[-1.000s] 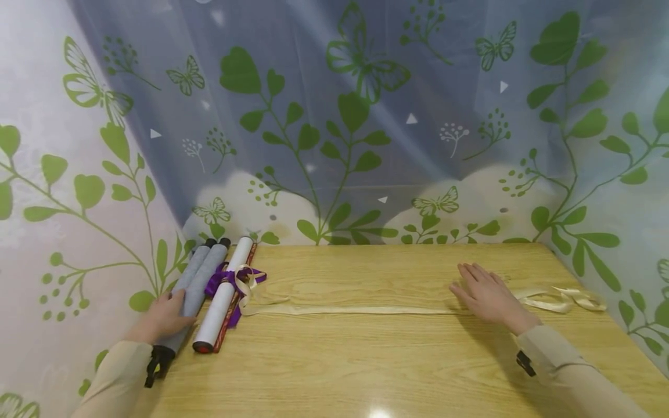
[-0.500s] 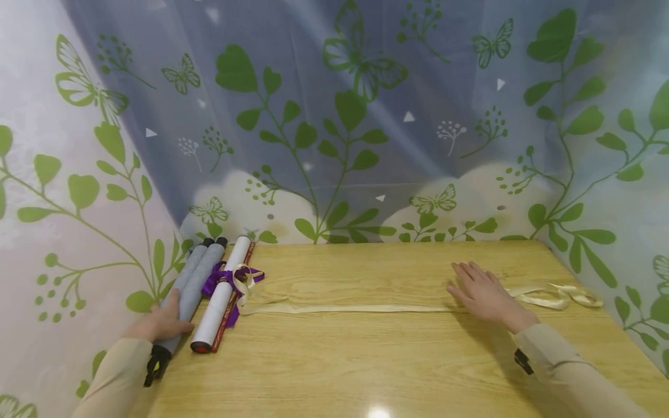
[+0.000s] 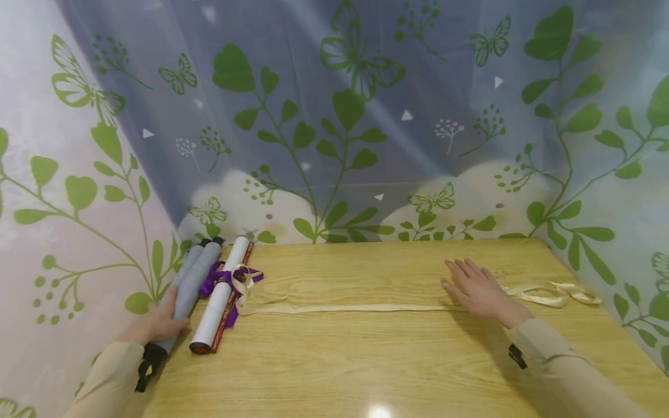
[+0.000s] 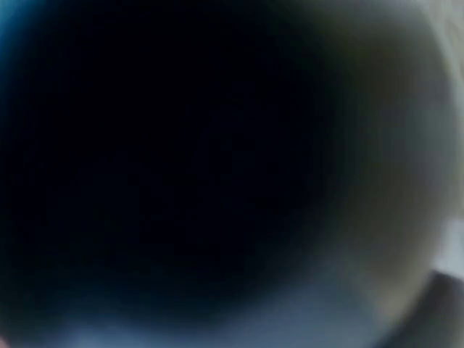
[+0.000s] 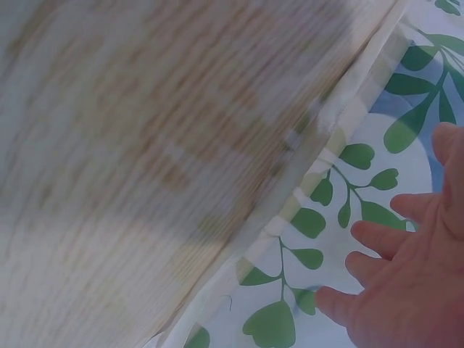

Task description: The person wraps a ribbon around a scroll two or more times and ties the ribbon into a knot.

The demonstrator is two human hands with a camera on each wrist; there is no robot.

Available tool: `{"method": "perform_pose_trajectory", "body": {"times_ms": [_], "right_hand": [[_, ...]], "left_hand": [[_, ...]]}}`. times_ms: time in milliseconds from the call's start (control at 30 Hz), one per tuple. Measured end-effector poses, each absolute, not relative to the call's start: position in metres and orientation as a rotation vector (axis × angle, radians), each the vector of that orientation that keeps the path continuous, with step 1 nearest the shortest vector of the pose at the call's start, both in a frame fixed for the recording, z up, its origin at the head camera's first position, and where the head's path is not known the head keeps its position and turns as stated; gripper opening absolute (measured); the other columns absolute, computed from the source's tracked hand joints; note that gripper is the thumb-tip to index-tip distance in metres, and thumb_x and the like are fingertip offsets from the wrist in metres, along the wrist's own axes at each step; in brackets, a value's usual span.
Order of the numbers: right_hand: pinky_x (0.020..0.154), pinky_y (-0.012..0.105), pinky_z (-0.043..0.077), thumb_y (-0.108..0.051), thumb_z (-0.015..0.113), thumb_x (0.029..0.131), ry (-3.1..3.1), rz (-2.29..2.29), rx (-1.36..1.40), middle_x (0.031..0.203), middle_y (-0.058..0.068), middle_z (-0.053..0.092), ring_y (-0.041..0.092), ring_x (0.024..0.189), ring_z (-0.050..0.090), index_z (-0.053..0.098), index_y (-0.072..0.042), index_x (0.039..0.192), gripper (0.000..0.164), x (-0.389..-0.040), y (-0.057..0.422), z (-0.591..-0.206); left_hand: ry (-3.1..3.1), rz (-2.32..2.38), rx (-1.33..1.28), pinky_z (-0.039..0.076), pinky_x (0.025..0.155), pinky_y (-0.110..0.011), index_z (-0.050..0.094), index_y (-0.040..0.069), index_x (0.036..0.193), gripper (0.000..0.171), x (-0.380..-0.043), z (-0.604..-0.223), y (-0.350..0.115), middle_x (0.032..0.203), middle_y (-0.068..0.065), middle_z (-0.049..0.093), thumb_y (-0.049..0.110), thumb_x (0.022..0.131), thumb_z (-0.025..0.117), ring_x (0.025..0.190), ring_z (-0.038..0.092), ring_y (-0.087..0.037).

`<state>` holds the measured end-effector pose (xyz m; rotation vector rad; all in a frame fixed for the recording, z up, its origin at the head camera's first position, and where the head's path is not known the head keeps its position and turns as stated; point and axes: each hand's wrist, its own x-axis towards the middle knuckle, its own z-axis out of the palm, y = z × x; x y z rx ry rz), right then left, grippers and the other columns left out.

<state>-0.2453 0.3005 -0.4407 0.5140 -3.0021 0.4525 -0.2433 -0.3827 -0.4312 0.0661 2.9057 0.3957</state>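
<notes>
At the table's left side, two grey rolled scrolls (image 3: 197,277) with black end caps lie side by side. My left hand (image 3: 157,321) grips across their near part, thumb on the right side; some fingers are hidden. Beside them lies a white roll (image 3: 211,316) with a thin red patterned strip along its right side. Purple ribbon (image 3: 211,278) is gathered around the white roll's middle. A cream ribbon (image 3: 345,307) stretches right from there. Over its right part rests my right hand (image 3: 479,292), palm down, fingers extended; the right wrist view shows this hand's spread fingers (image 5: 373,235).
The wood-grain table (image 3: 366,354) meets a leaf-and-butterfly curtain (image 3: 345,145) at the back and on both sides. Loose loops of the cream ribbon (image 3: 554,295) lie right of my right hand. The left wrist view is mostly dark and blurred.
My left hand has shifted slightly left with the grey scrolls, widening the gap to the white roll. My right hand stays over the cream ribbon. The head view has turned slightly.
</notes>
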Motion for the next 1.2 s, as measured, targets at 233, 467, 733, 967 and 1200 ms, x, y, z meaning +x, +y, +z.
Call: {"method": "perform_pose_trajectory", "body": {"times_ms": [233,467,733,967,1200], "right_hand": [[0.109,0.071,0.017,-0.040,0.040,0.105,-2.983,0.466,0.545,0.152,0.034,0.028,0.053,0.142,0.019,0.029,0.002,0.151,0.063,-0.249,0.300,-0.440],[0.109,0.072,0.016,-0.040,0.039,0.105,-2.998,0.460,0.541,0.153,0.034,0.027,0.053,0.142,0.019,0.029,0.002,0.151,0.063,-0.251,0.300,-0.440],[0.110,0.070,0.017,-0.042,0.038,0.105,-3.003,0.465,0.546,0.153,0.034,0.026,0.052,0.142,0.019,0.026,0.005,0.151,0.067,-0.249,0.299,-0.441],[0.110,0.069,0.020,-0.041,0.038,0.105,-2.976,0.471,0.574,0.151,0.034,0.030,0.052,0.141,0.022,0.028,0.008,0.150,0.066,-0.252,0.295,-0.440],[0.112,0.063,0.027,-0.036,0.042,0.105,-2.943,0.466,0.632,0.149,0.036,0.033,0.054,0.137,0.030,0.033,0.011,0.146,0.063,-0.250,0.290,-0.440]], "left_hand": [[2.936,0.498,0.102,0.033,0.090,-0.079,-0.018,-0.011,0.147,0.103,-0.242,-0.430,-0.386,0.127,-0.064,0.011,0.033,0.092,0.057,0.118,0.023,-0.077],[2.933,0.689,0.120,0.035,0.094,-0.074,-0.027,-0.007,0.145,0.108,-0.237,-0.418,-0.382,0.136,-0.059,0.009,0.034,0.093,0.058,0.117,0.031,-0.069],[2.907,0.913,0.325,0.042,0.095,-0.064,-0.020,-0.009,0.148,0.103,-0.233,-0.406,-0.353,0.141,-0.050,0.021,0.027,0.095,0.061,0.115,0.047,-0.056],[2.764,1.041,0.318,0.050,0.085,-0.047,-0.020,0.007,0.154,0.100,-0.237,-0.401,-0.322,0.151,-0.038,0.012,0.037,0.097,0.058,0.110,0.053,-0.041],[2.530,1.213,0.155,0.051,0.076,-0.036,-0.025,0.033,0.152,0.101,-0.235,-0.394,-0.293,0.156,-0.028,0.009,0.048,0.096,0.057,0.100,0.057,-0.028]]}}
